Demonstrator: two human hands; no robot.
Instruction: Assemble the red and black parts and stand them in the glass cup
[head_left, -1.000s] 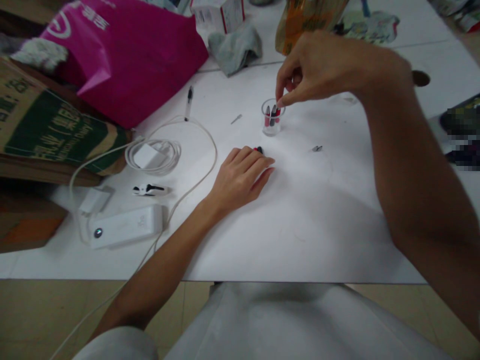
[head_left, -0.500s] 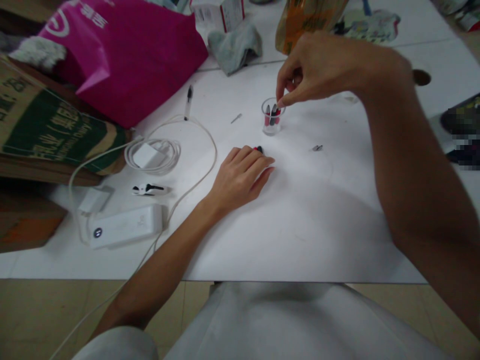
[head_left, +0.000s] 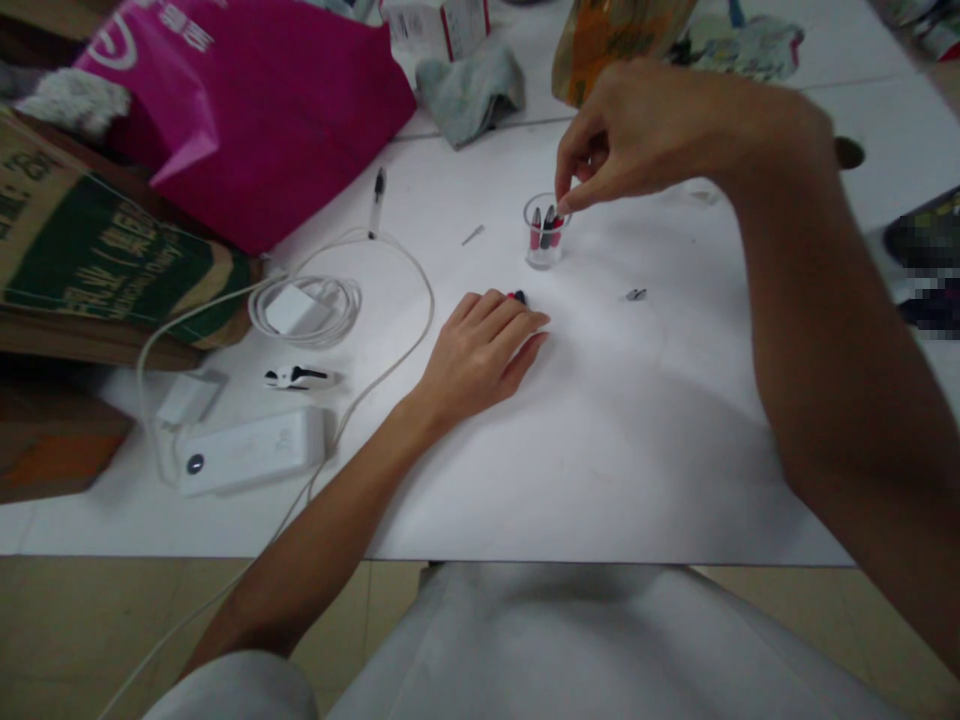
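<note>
The left hand (head_left: 480,358) lies relaxed and open on a white sheet (head_left: 615,480), gripping nothing, with a small red-and-black piece (head_left: 517,297) just past its fingers. Just ahead of that hand stands a clear cup (head_left: 543,250) holding several red and black pieces (head_left: 546,230). The right hand (head_left: 622,135) hangs over the cup with its fingers curled, thumb and forefinger tips close together at the rim; whether they pinch anything cannot be told. The step in hand appears to be working at the cup, and any lift from it would call for a pinch clear of the rim. Right of the left hand lies a small metal bit (head_left: 636,295). To its left are a clip (head_left: 298,377), a coiled cable (head_left: 304,325) and a power bank (head_left: 251,452). Farther off, beyond them, sits a magenta bag (head_left: 247,120).
</note>
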